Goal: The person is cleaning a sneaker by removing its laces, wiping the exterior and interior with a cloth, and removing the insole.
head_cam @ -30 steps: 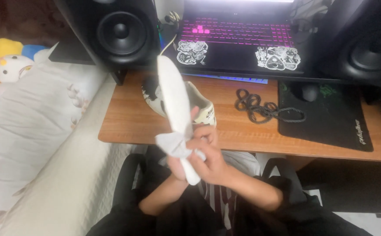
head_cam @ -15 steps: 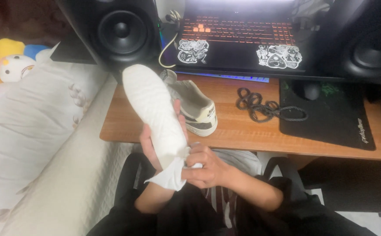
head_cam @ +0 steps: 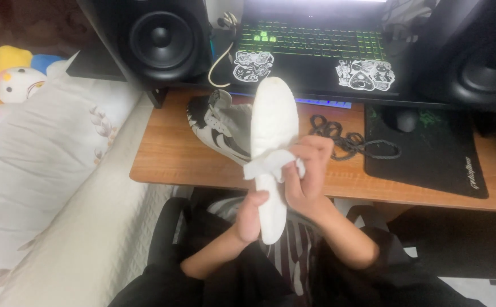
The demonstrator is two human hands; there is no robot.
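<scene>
Wiping step: wiping of the white shoe [head_cam: 273, 122] sole was in hand; judged best done with firm, short strokes along the sole while the heel end stayed braced.
Left hand: the left hand [head_cam: 252, 215] was closed around the heel end of the shoe, thumb on the sole, holding it sole-up and tilted away over the desk edge.
Right hand: the right hand [head_cam: 307, 170] was clamped on a crumpled white wipe [head_cam: 269, 164], fingers pinching it against the sole.
Shoe relative to grip: the shoe's toe stood well above both hands; the wipe sat at mid-sole, just above the left hand's hold.
Surroundings: a second sneaker [head_cam: 220, 126] lay on the wooden desk [head_cam: 168, 153] just left of the held shoe; black laces [head_cam: 350, 142] lay to its right, near a black mouse pad [head_cam: 430, 153].
Risk: the hold looked narrow; pressure too high on the sole could twist the shoe.
</scene>
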